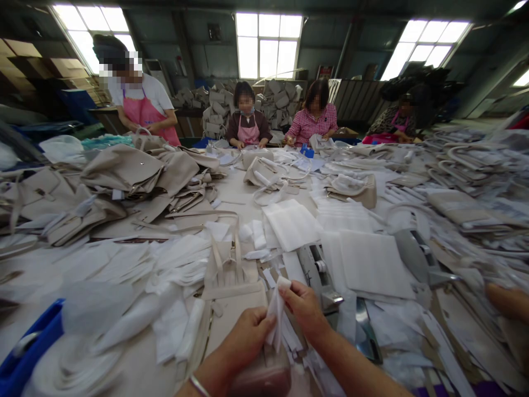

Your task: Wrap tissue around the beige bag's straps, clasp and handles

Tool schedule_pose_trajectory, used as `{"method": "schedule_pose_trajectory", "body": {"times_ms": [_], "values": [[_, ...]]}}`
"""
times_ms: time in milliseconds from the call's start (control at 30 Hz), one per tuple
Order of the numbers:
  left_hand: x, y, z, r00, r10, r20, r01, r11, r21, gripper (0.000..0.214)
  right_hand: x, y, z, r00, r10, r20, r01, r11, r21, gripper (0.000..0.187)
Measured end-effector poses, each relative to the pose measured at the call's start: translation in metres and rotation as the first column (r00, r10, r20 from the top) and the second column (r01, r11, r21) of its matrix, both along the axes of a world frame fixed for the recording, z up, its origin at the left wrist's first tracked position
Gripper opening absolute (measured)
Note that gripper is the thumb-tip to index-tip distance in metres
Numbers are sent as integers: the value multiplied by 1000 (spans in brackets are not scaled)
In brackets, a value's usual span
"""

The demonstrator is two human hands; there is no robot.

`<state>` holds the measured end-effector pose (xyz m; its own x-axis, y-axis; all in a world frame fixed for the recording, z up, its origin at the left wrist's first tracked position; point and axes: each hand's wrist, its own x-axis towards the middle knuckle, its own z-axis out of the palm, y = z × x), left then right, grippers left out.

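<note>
My left hand [250, 333], with a bracelet at the wrist, pinches the lower part of a white wrapping strip [278, 315]. My right hand [303, 307] has its fingers closed on the strip's upper end, which looks folded or rolled. Whether anything lies inside the strip cannot be seen. Below and left of the hands, a beige handbag [233, 300] lies on the table, its handle [237, 242] pointing away from me. Just beyond my right hand stands a grey tape dispenser [316, 267].
White foam sheets [372, 262] and another dispenser [417, 251] lie to the right. At left are a blue dispenser [31, 342], loose white wrapping [78, 358] and piled beige bags [124, 171]. Another person's hand [510, 300] enters at right; several co-workers sit or stand across the table.
</note>
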<state>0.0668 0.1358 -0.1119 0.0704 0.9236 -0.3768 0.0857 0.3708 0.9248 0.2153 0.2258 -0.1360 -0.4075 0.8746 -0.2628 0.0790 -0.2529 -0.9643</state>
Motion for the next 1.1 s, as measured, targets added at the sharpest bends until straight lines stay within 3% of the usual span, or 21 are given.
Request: {"method": "schedule_pose_trajectory", "body": {"times_ms": [100, 233, 300, 467, 600, 700, 767, 867, 933, 1000, 1100], "values": [[6, 0, -6, 996, 61, -61, -61, 998, 2, 33, 5, -2, 2, 998, 50, -26, -50, 999, -20, 41], [9, -1, -8, 994, 71, -79, -70, 997, 14, 34, 20, -8, 6, 928, 323, -186, -340, 938, -63, 36], [13, 0, -9, 995, 60, -85, -58, 998, 27, 34, 22, -13, 5, 916, 348, -198, -364, 930, -48, 31], [18, 2, -1, 980, 82, -180, -60, 990, 125, 29, 12, -24, -11, 985, 170, -24, -170, 985, 9, 20], [10, -2, 11, 988, -1, -157, 23, 990, 140, 24, 8, -25, -20, 991, 116, -69, -119, 992, -37, 20], [7, -7, 11, 996, -50, -79, 57, 994, 89, 21, 6, -26, -19, 991, 98, -96, -104, 992, -68, 19], [11, -10, 5, 980, 8, -200, 3, 998, 57, 25, 3, -28, -14, 996, 71, -60, -73, 997, -34, 17], [20, -12, -9, 858, 88, -507, -51, 995, 86, 41, 1, -28, -4, 996, 88, -27, -89, 995, -37, 18], [24, -11, -17, 807, 88, -584, -28, 993, 111, 45, 10, -19, 2, 984, 174, 37, -173, 985, -22, 20], [24, -10, -21, 799, 74, -596, -14, 994, 104, 44, 31, -2, 6, 959, 162, 232, -191, 976, 108, 23], [22, -8, -23, 800, 55, -597, -4, 996, 85, 42, 78, 38, 4, 859, -139, 492, -24, 950, 310, 31]]}}
